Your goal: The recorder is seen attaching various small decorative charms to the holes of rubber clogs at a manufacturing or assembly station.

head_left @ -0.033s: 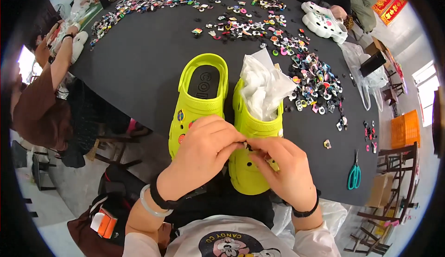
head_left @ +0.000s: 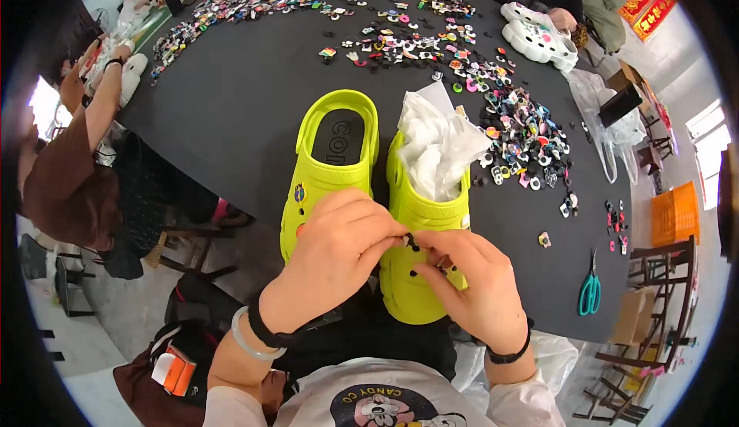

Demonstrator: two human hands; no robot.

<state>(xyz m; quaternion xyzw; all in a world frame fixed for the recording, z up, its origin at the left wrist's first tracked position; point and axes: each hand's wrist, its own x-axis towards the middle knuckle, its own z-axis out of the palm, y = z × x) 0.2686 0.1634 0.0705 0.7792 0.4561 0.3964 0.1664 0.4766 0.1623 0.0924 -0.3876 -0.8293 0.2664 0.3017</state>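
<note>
Pinching narrow with the left hand (head_left: 335,261), thumb and forefinger closing on a small dark piece (head_left: 412,241) right at the fingertips. Curling the right hand (head_left: 473,288) close as well, fingertips nearly meeting the left ones and pressing on the toe beneath; hiding whether anything is gripped inside, so not possible to tell. Resting directly under both sets of fingers: the stuffed lime clog (head_left: 408,304), toe toward the body, holes showing just beside the fingertips. Showing no shift against the other picture of the same instant, both pinches sitting at the same spot on the toe, so probably working that one piece at a hole rather than moving along. Lying just left of the left fingers, partly under the palm: the empty lime clog (head_left: 331,173). Bulging just beyond the fingertips: white tissue paper (head_left: 435,150). Spreading farther out, right of the fingers: loose colourful charms (head_left: 523,130) on the black table (head_left: 246,119), and green scissors (head_left: 590,292) well off to the right
</note>
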